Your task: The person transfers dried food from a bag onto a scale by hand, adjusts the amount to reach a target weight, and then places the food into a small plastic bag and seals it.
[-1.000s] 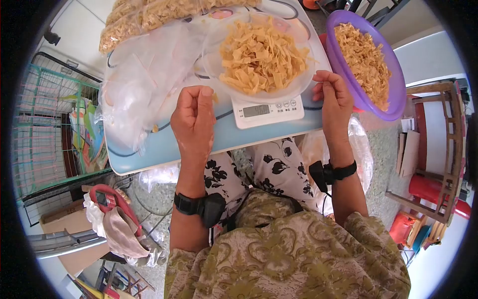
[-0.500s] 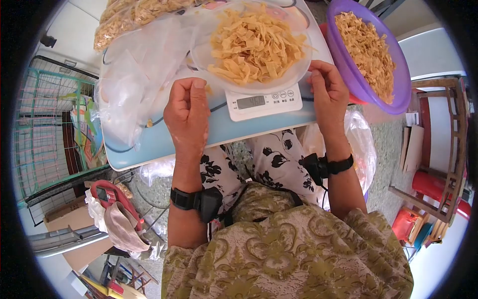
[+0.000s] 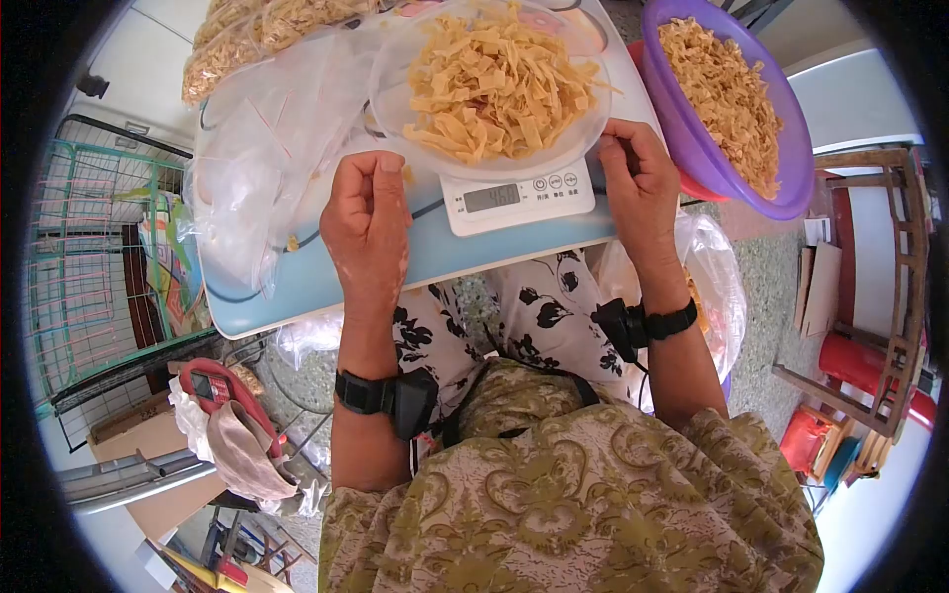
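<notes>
A clear plastic bowl (image 3: 390, 94) of pale yellow strips (image 3: 499, 84) rests on a white digital scale (image 3: 519, 203), whose display is lit. My left hand (image 3: 368, 222) is curled into a loose fist left of the scale, thumb on top, with nothing visible in it. At the bowl's right rim, my right hand (image 3: 641, 188) has its bent thumb and index finger close together, touching the edge; the other fingers are folded. Flat clear plastic bags (image 3: 257, 158) lie beyond my left hand. Right of the table, a purple basin (image 3: 796, 148) holds browner strips (image 3: 722, 109).
Filled clear bags (image 3: 272, 40) sit at the table's back left. The table's front edge (image 3: 435, 277) runs above my lap. Below the basin hangs or stands a plastic bag (image 3: 714, 287). A green wire rack (image 3: 89, 267) is at left, a wooden frame (image 3: 909, 287) at right.
My right hand has moved slightly left, closer against the bowl's rim. My left hand keeps its curled pose. The whole view has shifted slightly.
</notes>
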Motion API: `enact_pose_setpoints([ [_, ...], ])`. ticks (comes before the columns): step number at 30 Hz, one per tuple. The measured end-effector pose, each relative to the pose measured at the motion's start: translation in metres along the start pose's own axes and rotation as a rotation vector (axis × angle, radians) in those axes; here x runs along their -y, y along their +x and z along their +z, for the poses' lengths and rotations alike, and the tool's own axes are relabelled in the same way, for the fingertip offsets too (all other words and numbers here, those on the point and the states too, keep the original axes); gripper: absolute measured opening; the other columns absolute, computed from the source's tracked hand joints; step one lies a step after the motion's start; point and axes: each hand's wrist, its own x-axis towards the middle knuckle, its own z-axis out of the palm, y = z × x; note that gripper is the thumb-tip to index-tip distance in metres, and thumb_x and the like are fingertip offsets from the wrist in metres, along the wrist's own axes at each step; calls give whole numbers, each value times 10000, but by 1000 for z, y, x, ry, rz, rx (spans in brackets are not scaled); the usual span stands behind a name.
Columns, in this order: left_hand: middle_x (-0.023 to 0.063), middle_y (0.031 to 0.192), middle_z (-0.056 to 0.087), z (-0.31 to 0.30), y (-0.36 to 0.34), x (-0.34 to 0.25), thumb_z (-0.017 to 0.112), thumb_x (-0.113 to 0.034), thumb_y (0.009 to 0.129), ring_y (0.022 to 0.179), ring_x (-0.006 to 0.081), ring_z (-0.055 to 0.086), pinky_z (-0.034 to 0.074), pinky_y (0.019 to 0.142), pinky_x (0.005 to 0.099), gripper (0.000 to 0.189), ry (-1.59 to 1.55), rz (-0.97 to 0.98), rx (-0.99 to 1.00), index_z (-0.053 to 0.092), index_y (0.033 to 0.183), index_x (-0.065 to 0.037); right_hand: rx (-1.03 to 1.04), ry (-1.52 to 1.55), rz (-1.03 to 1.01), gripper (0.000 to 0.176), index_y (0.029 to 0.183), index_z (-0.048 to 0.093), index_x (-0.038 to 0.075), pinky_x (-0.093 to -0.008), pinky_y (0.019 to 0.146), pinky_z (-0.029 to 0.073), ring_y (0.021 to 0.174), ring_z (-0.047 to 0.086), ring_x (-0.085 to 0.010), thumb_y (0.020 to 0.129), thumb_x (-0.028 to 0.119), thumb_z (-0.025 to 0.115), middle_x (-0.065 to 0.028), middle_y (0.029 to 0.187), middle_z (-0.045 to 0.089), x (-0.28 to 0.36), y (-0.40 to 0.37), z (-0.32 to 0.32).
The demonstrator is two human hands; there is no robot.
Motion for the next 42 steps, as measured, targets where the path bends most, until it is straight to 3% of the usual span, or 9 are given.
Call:
enact_pose_setpoints([
  [10, -32, 640, 482, 0, 2, 3, 548, -195, 968, 528, 29, 411, 332, 472, 178, 166, 13, -1, -7, 556, 940, -32, -5, -75, -39, 125, 948, 636, 26, -283, 644, 474, 688, 589, -190, 841, 15, 573, -103, 833, 615, 4, 1, 1],
  [22, -39, 610, 462, -1, 4, 6, 556, -194, 963, 505, 30, 399, 322, 460, 187, 166, -39, 27, 16, 563, 949, -29, 69, 75, 46, 119, 979, 639, 28, -276, 635, 479, 701, 588, -147, 884, 52, 573, -62, 830, 629, 6, 0, -6],
  [26, -33, 597, 467, -2, 4, 6, 560, -210, 960, 506, 32, 412, 328, 463, 188, 184, 5, 22, 10, 569, 945, -27, 274, 321, 244, 110, 984, 645, 31, -238, 634, 478, 700, 575, -81, 912, 87, 583, -10, 841, 640, 32, -4, -54],
  [30, -28, 615, 483, -3, 4, 8, 564, -221, 957, 510, 38, 422, 330, 464, 188, 198, 5, 26, 32, 574, 939, -24, 291, 344, 277, 105, 968, 650, 38, -225, 625, 472, 678, 578, -77, 904, 101, 597, -7, 818, 644, 33, -14, -131],
  [32, -24, 634, 493, -3, 5, 10, 571, -223, 954, 519, 40, 424, 332, 470, 187, 202, 7, 54, 14, 575, 934, -22, 386, 204, 462, 154, 960, 649, 27, -227, 601, 471, 668, 584, -82, 907, 162, 600, -13, 783, 643, 25, -24, -169],
  [33, -24, 634, 493, -3, 4, 8, 571, -223, 954, 519, 40, 424, 332, 470, 187, 202, 7, 51, 22, 575, 934, -22, 380, 202, 468, 154, 960, 649, 27, -227, 601, 471, 668, 584, -82, 907, 162, 600, -13, 783, 643, 16, -31, -184],
  [37, -26, 646, 493, -2, 4, 8, 569, -217, 953, 532, 38, 426, 334, 472, 186, 185, 40, 21, 8, 575, 933, -33, 675, -130, 931, 228, 985, 648, 29, -280, 622, 544, 705, 631, -137, 907, 235, 590, -49, 819, 664, -56, -85, -198],
  [39, -28, 645, 491, -2, 4, 9, 569, -216, 952, 534, 37, 426, 335, 472, 186, 179, 41, 45, 2, 577, 932, -38, 713, -157, 924, 260, 1098, 628, 42, -325, 657, 568, 742, 657, -182, 910, 217, 591, -65, 967, 671, -97, -116, -191],
  [42, -30, 644, 492, -3, 4, 8, 569, -219, 952, 532, 37, 426, 335, 474, 187, 176, 55, 40, -2, 580, 933, -45, 483, -36, 743, 307, 1142, 610, 41, -373, 772, 549, 920, 643, -241, 891, 218, 611, -142, 1069, 638, -177, -162, -161],
])
